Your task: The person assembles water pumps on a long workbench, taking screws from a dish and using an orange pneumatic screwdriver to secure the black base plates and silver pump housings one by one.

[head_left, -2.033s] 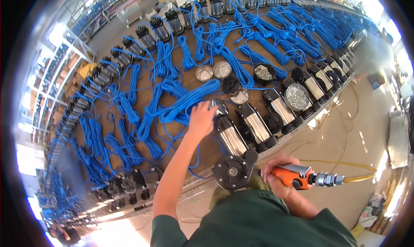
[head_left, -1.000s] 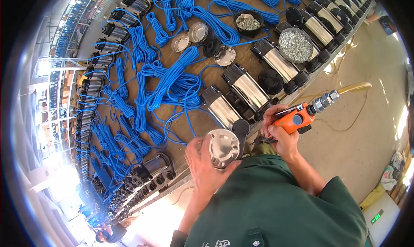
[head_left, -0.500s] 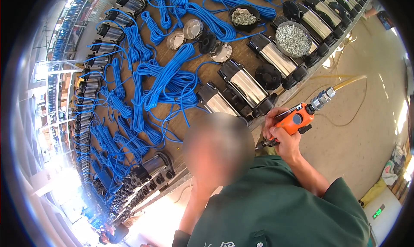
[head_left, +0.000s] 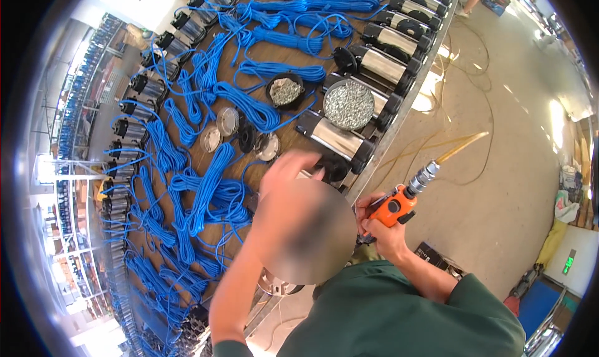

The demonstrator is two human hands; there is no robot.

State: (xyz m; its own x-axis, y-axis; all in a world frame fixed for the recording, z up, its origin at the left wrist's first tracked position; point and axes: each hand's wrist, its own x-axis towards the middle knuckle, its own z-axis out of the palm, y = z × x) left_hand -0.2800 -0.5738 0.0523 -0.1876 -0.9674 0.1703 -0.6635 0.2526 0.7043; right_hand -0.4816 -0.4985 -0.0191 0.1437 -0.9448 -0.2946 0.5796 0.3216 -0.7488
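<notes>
My right hand point(head_left: 385, 237) is closed round an orange air screwdriver point(head_left: 395, 207), held just off the table's edge. A yellowish hose point(head_left: 463, 146) runs from the tool's metal coupling. My left hand point(head_left: 284, 179) reaches over the table edge, smeared by motion and partly covered by a round blurred patch. Whatever lies beneath that patch cannot be made out. Close to the left fingers are a black round cover point(head_left: 335, 168) and a silver, cylindrical pump motor point(head_left: 337, 137) with black ends. A flat metal disc point(head_left: 267, 146) lies a little farther left.
A bowl of small metal screws point(head_left: 349, 104) sits on the motors, with a dark bowl point(head_left: 286, 91) of small parts beside it. Blue cable bundles point(head_left: 209, 182) cover much of the table. More motors point(head_left: 399, 21) line its right edge; others point(head_left: 140, 110) stand along the left.
My left hand has risen and moved forward over the table. My view has shifted, so the bowls and motors appear lower and farther left. The screwdriver stays in my right hand.
</notes>
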